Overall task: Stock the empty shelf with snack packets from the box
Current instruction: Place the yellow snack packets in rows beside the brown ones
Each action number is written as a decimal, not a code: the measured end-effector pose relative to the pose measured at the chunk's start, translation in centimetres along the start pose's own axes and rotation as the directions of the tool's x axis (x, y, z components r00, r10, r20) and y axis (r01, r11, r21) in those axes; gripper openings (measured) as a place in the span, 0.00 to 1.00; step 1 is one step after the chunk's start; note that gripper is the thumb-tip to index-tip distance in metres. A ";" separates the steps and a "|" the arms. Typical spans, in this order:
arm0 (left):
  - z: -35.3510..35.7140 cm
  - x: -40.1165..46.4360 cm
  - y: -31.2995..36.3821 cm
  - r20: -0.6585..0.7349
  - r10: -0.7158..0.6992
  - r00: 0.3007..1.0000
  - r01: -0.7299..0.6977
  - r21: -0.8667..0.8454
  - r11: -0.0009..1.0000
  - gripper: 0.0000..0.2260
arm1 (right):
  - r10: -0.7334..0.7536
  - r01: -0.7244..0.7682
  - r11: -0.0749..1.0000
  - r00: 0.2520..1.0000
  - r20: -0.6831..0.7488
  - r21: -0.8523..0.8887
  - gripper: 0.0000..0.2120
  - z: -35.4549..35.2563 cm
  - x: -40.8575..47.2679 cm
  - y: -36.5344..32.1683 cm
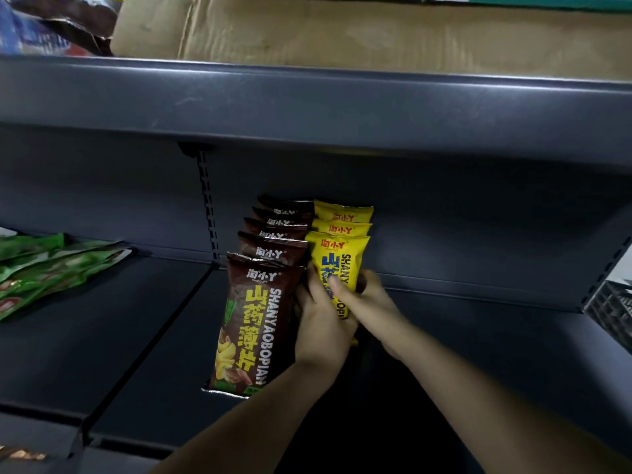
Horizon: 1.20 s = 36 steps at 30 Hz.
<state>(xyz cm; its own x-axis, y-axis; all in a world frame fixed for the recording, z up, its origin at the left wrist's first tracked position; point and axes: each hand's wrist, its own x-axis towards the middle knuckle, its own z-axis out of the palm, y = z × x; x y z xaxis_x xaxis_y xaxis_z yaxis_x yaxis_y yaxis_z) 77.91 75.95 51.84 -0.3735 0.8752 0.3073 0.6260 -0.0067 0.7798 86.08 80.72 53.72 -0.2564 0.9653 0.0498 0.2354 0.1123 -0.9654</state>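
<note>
1. Step in hand, as I read it: seating the front yellow glossy snack packet [337,265] upright at the head of its row on the dark grey metal shelf [478,336].
2. Left hand [319,331]: fingers curled round the packet's left edge, gripping it. Right hand [366,302]: thumb across the face, fingers wrapped behind the right edge.
3. Two more yellow packets stand just behind the fingers; the brown glossy snack packets [253,319] stand in a row touching the left knuckles.
4. Do it well: keep the base square, face forward, snug to the brown row without tipping it.
5. Release one hand at a time; check it stands.
6. Tan cardboard box [342,32] sits above the hands.
</note>
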 end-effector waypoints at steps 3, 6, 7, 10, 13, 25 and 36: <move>0.0 -0.1 -0.8 -0.005 0.008 1.000 -0.008 -0.035 0.999 0.46 | -0.022 0.033 0.995 0.993 0.119 -0.093 0.10 -0.4 -0.8 1.2; 0.4 0.0 -1.7 -0.046 0.048 0.998 -0.052 -0.103 0.993 0.47 | -0.029 0.045 0.990 0.992 0.119 -0.130 0.09 -0.5 -0.4 1.3; 0.5 0.0 -1.9 -0.050 0.057 0.997 -0.063 -0.127 0.990 0.47 | -0.045 0.062 0.987 0.993 0.112 -0.148 0.10 -0.5 -0.3 1.4; 0.6 0.3 -2.4 -0.032 0.073 0.997 -0.078 -0.170 0.982 0.47 | -0.114 0.108 0.967 0.993 -0.010 -0.230 0.21 0.1 -0.3 1.6; 0.6 0.4 -2.2 -0.065 0.090 0.994 -0.098 -0.135 0.986 0.45 | -0.166 0.123 0.957 0.975 -0.147 -0.262 0.28 1.1 -1.1 2.2; 0.3 -0.6 -2.1 0.021 0.015 1.000 -0.013 -0.082 0.997 0.44 | -0.173 0.148 0.875 0.985 -0.012 -0.462 0.22 0.0 -2.5 2.0; -0.9 -2.1 -0.6 0.015 0.004 1.000 -0.007 0.183 0.983 0.36 | -0.148 0.060 0.845 0.981 -0.125 -0.531 0.17 0.9 -3.9 0.5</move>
<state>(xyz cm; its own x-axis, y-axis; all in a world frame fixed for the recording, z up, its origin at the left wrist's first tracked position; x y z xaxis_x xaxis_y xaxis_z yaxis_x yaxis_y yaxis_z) 77.70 73.70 51.17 -0.3608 0.8823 0.3025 0.7430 0.0759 0.6649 86.36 76.82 52.79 -0.1694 0.9598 0.2239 0.6812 0.2782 -0.6771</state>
